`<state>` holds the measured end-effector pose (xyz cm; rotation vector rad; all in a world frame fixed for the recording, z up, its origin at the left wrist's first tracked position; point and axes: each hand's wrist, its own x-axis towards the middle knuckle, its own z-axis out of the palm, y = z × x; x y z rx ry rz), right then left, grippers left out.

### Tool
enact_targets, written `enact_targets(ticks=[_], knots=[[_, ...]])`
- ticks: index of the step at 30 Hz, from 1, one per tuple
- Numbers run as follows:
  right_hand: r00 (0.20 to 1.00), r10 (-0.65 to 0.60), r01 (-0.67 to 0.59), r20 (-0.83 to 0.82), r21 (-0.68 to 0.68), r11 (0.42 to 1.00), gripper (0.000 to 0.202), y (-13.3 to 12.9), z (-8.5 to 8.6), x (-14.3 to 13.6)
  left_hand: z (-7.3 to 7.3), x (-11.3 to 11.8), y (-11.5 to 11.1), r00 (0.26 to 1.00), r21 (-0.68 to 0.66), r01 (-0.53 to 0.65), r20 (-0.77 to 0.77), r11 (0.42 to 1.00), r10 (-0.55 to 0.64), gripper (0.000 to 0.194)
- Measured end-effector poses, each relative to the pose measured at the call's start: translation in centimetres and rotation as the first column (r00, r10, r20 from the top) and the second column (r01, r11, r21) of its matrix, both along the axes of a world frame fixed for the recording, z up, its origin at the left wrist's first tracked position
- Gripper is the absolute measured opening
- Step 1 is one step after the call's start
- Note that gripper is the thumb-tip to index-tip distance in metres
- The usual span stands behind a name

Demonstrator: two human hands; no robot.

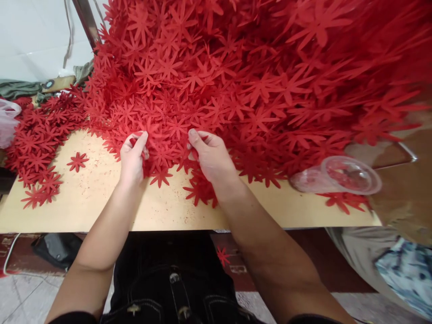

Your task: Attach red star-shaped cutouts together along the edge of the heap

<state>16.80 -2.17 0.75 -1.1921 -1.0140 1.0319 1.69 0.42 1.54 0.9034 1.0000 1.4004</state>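
Note:
A large heap of red flower-shaped pieces (236, 85) covers the back of the pale wooden tabletop (94, 202). At the heap's front edge, left of centre, my left hand (135, 150) is pinched closed, thumb against curled fingers. To its right, a short gap away, my right hand (207, 150) is closed in a similar pinch. Whatever lies between the fingertips of either hand cannot be made out against the red pieces. One single red flower piece (78, 162) lies apart on the wood, left of my left hand.
A smaller pile of red pieces (37, 139) lies at the left beside a plastic bag (8, 121). On the right, a clear plastic container (367, 180) rests near the table edge and brown cardboard (405, 193). Green cloth (20, 88) is at the back left.

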Motion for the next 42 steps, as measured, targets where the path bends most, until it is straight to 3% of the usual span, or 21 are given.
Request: enact_targets(ticks=[3, 5, 8, 13, 17, 19, 23, 28, 30, 33, 37, 42], knots=[[0.963, -0.028, 0.008, 0.266, 0.075, 0.997, 0.054, 0.8, -0.2, 0.9, 0.0, 0.1, 0.1, 0.999, -0.048, 0.009, -0.053, 0.999, -0.012, 0.034], [0.878, -0.081, 0.002, 0.472, 0.164, 0.986, 0.066, 0.8, 0.1, 0.9, -0.1, 0.3, -0.1, 0.996, -0.06, 0.017, -0.081, 0.998, -0.021, 0.041], [0.794, -0.107, -0.061, 0.598, 0.253, 0.966, 0.065, 0.3, 1.0, -0.3, -0.3, 0.4, -0.3, 0.994, -0.056, 0.088, -0.061, 0.995, -0.091, 0.045], [0.888, -0.002, -0.092, 0.46, 0.182, 0.979, 0.042, -0.3, 1.5, -2.5, -0.1, 0.0, -0.7, 0.955, -0.036, 0.293, -0.043, 0.956, -0.294, 0.043], [0.969, 0.142, -0.169, 0.2, 0.129, 0.977, 0.022, 0.0, 0.9, -2.7, 0.3, 0.1, -1.1, 0.912, -0.023, 0.407, -0.04, 0.913, -0.407, 0.048], [0.984, 0.134, -0.152, 0.117, 0.16, 0.975, 0.02, 0.2, 0.5, -2.7, 0.2, 0.3, -1.1, 0.919, -0.001, 0.389, -0.067, 0.921, -0.388, 0.042], [0.99, -0.019, -0.014, 0.141, 0.225, 0.974, 0.017, 0.5, -0.3, -2.6, -0.4, 0.5, -0.8, 0.948, 0.082, 0.291, -0.156, 0.953, -0.276, 0.038], [0.983, -0.182, 0.183, -0.021, 0.062, 0.981, 0.024, 0.7, 0.0, -2.1, -0.5, 0.1, -0.5, 0.969, 0.186, 0.099, -0.242, 0.978, -0.052, 0.028], [0.987, -0.161, 0.162, -0.02, 0.037, 0.986, 0.028, 0.4, 0.5, -1.9, -0.2, 0.2, -0.7, 0.966, 0.226, 0.084, -0.257, 0.97, -0.024, 0.03], [0.997, -0.069, 0.067, 0.041, 0.047, 0.997, 0.034, -0.3, 1.1, -2.0, 0.0, 0.6, -1.2, 0.963, 0.249, 0.153, -0.256, 0.956, -0.087, 0.034], [0.995, -0.002, -0.004, 0.1, 0.067, 0.998, 0.045, -0.9, 1.5, -2.2, -0.2, 1.0, -1.7, 0.957, 0.214, 0.247, -0.206, 0.945, -0.203, 0.033], [0.99, 0.104, -0.105, 0.098, 0.008, 0.994, 0.057, -0.8, 1.2, -2.3, -0.3, 1.1, -1.8, 0.951, 0.153, 0.283, -0.169, 0.947, -0.257, 0.028]])
